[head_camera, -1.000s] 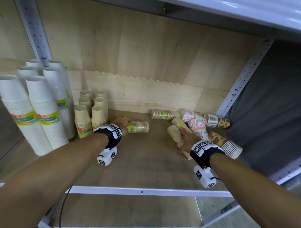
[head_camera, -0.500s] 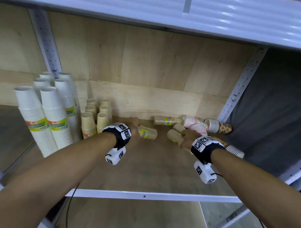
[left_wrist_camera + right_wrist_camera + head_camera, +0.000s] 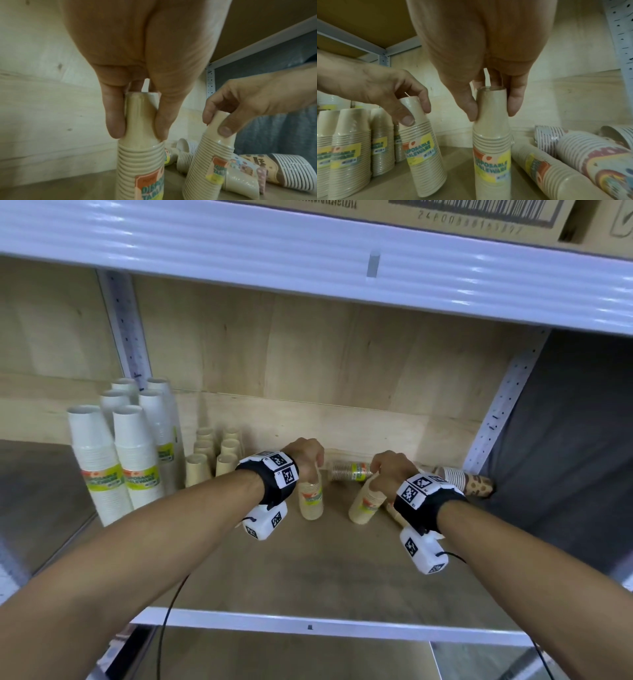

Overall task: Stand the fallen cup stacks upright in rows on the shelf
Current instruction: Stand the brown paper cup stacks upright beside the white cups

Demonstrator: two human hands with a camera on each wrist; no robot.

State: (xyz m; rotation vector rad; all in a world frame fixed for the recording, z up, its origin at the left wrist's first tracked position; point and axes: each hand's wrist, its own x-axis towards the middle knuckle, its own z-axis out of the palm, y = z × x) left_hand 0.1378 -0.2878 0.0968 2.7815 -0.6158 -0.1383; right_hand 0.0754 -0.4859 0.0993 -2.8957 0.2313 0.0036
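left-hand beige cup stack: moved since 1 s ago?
Yes. The beige cup stack in the left hand lay on its side beside the standing beige stacks; now it stands upright, mouth down, still right of them.

My right hand hangs from twelve o'clock, thumb and fingers pinching the top of a beige stack that stands upright at centre. At nine o'clock my left hand grips a second stack, which tilts a little. Standing stacks are lined up at eight o'clock. At four o'clock fallen stacks lie on the shelf, one with a rainbow print.
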